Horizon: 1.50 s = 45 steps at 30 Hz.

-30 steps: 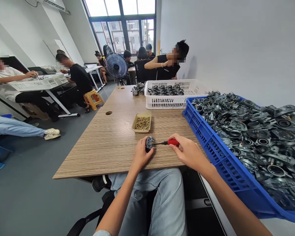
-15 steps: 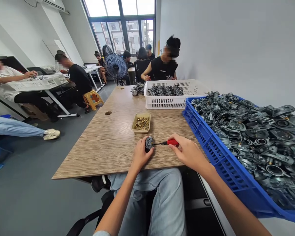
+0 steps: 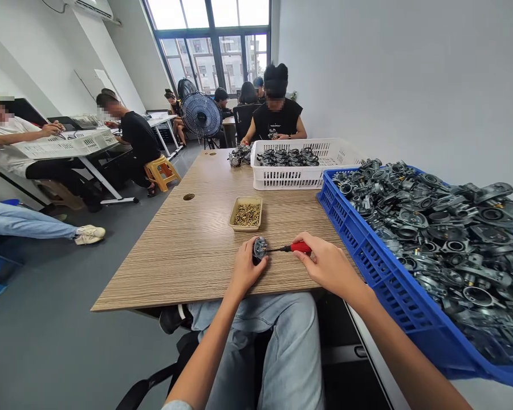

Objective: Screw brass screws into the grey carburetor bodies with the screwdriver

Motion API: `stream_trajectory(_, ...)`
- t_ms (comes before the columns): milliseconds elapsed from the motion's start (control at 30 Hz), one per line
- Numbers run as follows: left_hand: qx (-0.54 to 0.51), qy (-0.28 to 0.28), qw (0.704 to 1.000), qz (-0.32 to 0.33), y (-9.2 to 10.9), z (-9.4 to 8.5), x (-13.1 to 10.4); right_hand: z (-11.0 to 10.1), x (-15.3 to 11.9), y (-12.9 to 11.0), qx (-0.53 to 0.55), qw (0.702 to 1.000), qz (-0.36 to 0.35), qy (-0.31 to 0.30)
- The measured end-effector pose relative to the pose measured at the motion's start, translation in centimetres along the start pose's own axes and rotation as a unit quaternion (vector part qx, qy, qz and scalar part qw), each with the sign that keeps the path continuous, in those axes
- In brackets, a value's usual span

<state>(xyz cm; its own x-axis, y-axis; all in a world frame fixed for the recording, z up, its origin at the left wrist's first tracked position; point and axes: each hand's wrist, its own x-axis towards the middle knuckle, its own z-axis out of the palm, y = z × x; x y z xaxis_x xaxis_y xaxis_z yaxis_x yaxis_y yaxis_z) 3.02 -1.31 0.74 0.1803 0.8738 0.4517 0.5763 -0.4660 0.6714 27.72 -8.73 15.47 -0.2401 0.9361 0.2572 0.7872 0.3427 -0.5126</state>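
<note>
My left hand (image 3: 247,265) is closed around a small grey metal casting (image 3: 260,247), which looks like a carburetor body, resting on the wooden table. In my right hand (image 3: 325,263) is a screwdriver (image 3: 300,247) with a red handle and a dark shaft. It lies level, its tip at the right side of the casting; whether it sits in a screw is too small to tell. Just beyond my hands stands a beige tray (image 3: 231,222) of small brass parts, like screws or jets.
To my right a blue crate (image 3: 367,245) is heaped with grey castings. Behind it stands a white basket (image 3: 282,181) with darker assemblies, more metal parts (image 3: 239,155) beside it. A co-worker (image 3: 277,117) sits across the table (image 3: 175,262). A fan (image 3: 201,114) stands further back.
The co-worker across the table has shifted to the left and bent the head down. My hands, the screwdriver and the casting stay in nearly the same place.
</note>
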Motion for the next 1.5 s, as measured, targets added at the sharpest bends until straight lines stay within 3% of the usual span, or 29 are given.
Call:
stream_trajectory(867, 0.003, -0.007, 1.000, -0.001, 0.07, -0.04, 0.05, -0.08, 0.01, -0.12, 0.010, 1.000, 0.007, -0.003)
stream_trajectory(1267, 0.004, -0.005, 1.000, 0.000, -0.11, 0.04, 0.04, 0.34, 0.15, 0.49, 0.053, 0.997, -0.057, -0.011)
stream_trajectory(1500, 0.004, -0.003, 1.000, 0.002, -0.16, 0.09, 0.06, 0.10, -0.06, -0.05, 0.027, 0.999, -0.022, -0.008)
